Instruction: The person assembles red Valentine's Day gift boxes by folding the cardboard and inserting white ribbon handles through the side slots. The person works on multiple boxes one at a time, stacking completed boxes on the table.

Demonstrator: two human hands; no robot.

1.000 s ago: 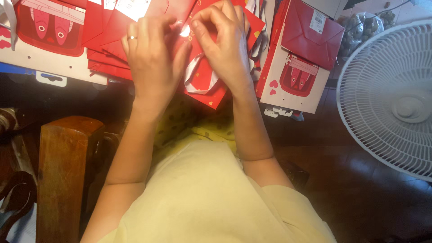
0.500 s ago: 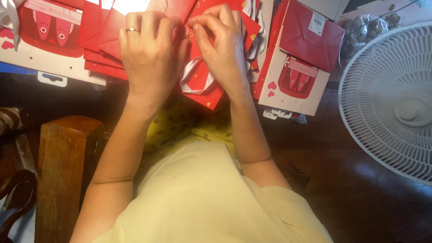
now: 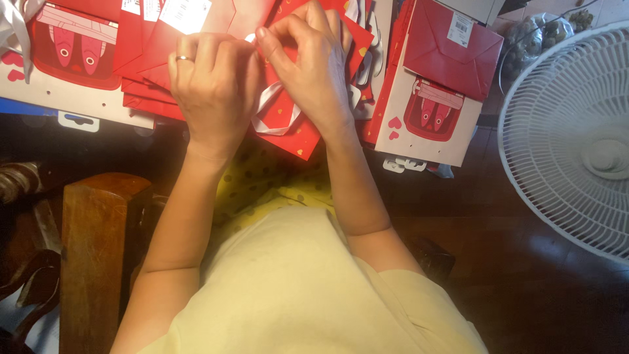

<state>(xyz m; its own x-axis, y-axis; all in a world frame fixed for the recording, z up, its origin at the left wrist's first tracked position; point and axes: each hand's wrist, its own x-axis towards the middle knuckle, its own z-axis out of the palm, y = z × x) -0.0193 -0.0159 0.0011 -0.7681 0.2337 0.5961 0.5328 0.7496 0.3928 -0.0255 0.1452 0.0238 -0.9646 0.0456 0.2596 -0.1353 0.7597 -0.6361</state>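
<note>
Both hands meet over a red paper gift bag point(image 3: 288, 128) with small gold hearts, which lies at the near edge of a spread of similar red bags. The left hand point(image 3: 213, 88), a ring on one finger, is curled nearly closed just left of the bag's middle, fingertips tucked under where the white ribbon point(image 3: 270, 108) begins; whether it actually grips the ribbon cannot be told. The right hand point(image 3: 311, 65) is closed in a pinch, thumb against forefinger, at the ribbon's upper end, just above the bag. The ribbon loops down across the bag's face between the two wrists. To the right of the bag a white-and-red gift bag point(image 3: 426, 124) printed with two fish lies flat; farther right stands a white fan point(image 3: 570, 131). Below and left of the bag is a wooden chair arm point(image 3: 92, 255).
</note>
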